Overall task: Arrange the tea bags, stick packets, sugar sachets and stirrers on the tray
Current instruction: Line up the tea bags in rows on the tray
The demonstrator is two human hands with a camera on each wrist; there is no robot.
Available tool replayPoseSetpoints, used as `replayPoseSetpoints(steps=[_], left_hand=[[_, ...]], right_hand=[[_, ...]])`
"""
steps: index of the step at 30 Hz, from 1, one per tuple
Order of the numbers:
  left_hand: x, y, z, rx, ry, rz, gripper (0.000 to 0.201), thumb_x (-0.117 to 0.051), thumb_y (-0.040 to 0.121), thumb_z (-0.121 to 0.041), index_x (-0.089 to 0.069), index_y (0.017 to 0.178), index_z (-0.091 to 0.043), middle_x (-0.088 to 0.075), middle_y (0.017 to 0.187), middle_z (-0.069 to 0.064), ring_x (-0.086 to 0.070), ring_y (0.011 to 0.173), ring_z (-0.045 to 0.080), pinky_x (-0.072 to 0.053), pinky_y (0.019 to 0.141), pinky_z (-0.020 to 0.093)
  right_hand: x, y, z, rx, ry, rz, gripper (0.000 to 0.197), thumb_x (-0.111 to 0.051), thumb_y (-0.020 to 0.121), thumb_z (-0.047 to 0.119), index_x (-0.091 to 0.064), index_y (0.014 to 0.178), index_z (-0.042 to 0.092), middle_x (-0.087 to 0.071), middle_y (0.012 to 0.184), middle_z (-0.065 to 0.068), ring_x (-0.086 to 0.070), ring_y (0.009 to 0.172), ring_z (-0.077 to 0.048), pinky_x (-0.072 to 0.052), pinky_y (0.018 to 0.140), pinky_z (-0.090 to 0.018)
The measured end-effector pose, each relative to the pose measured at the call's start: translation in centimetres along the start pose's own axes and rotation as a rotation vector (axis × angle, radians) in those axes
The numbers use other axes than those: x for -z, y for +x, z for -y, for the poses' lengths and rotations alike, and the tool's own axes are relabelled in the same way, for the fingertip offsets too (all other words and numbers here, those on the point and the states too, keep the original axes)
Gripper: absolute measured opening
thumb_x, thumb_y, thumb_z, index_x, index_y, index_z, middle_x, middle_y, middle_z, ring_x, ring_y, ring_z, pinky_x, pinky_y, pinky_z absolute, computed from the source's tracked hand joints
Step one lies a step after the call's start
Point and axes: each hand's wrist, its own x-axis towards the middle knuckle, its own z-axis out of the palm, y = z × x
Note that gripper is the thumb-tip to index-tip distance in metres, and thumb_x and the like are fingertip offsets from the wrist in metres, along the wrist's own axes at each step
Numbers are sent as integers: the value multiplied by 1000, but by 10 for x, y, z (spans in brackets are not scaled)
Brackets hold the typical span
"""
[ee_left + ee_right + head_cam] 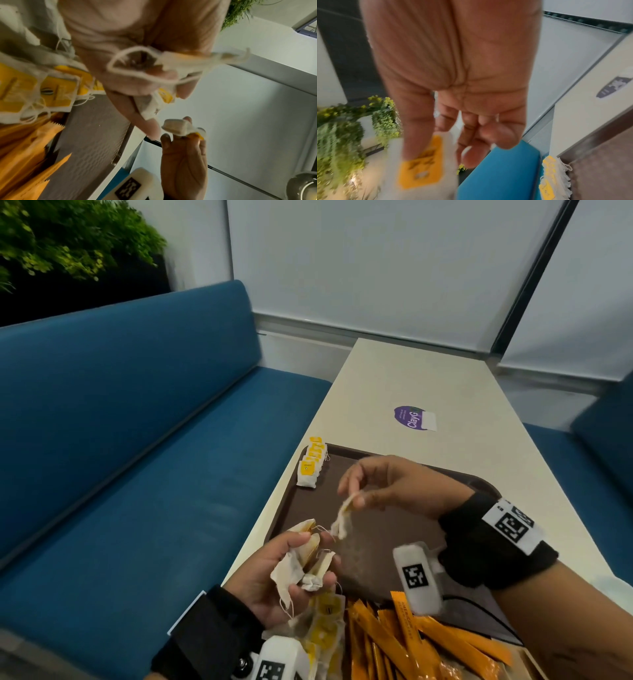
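My left hand [298, 570] grips a bunch of several white tea bags [301, 563] with yellow tags, held above the tray's near left corner. Just above it, my right hand [356, 494] pinches a single tea bag [342, 518] between thumb and forefinger; the bag hangs down. In the right wrist view that tea bag [421, 163] shows its yellow tag. A neat row of tea bags [311, 462] lies along the far left corner of the brown tray [394, 525]. More tea bags [325, 625] and orange stick packets [411, 642] are heaped at the tray's near end.
The tray sits on a white table [411, 378] bearing a purple sticker [409, 417]. A blue bench seat [154, 457] runs along the left, another blue seat [599, 446] on the right. A plant wall [68, 241] stands behind the left bench.
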Motion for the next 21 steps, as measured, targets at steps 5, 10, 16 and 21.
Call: replayPoseSetpoints(steps=[5, 10, 16, 21], left_hand=[[10, 4, -17, -32, 7, -56, 29, -57, 75, -22, -68, 98, -9, -63, 82, 15, -64, 52, 25, -37, 27, 14], [19, 8, -30, -47, 8, -80, 30, -55, 75, -23, -66, 99, -8, -63, 81, 16, -64, 50, 25, -34, 27, 12], [28, 9, -35, -47, -34, -85, 33, -57, 76, -24, -65, 102, -7, -63, 82, 17, -64, 50, 26, -36, 27, 13], [32, 11, -33, -34, -40, -84, 35, -58, 75, -23, -66, 104, -7, -63, 83, 17, -64, 52, 26, -37, 28, 14]], right_hand=[[-3, 64, -20, -165, -191, -271, 21, -53, 94, 6, -46, 80, 19, -56, 78, -4, -51, 52, -9, -39, 48, -19], [-14, 125, -47, -344, -426, -260, 14, -52, 94, 9, -46, 84, 17, -55, 89, -7, -52, 53, -12, -40, 48, -21], [-26, 154, -59, -459, -559, -303, 30, -53, 88, 2, -41, 68, 20, -55, 88, -9, -57, 68, -21, -51, 58, -22], [-27, 166, -68, -514, -566, -403, 26, -51, 89, 4, -43, 67, 15, -53, 85, -10, -64, 93, -32, -53, 75, -32]])
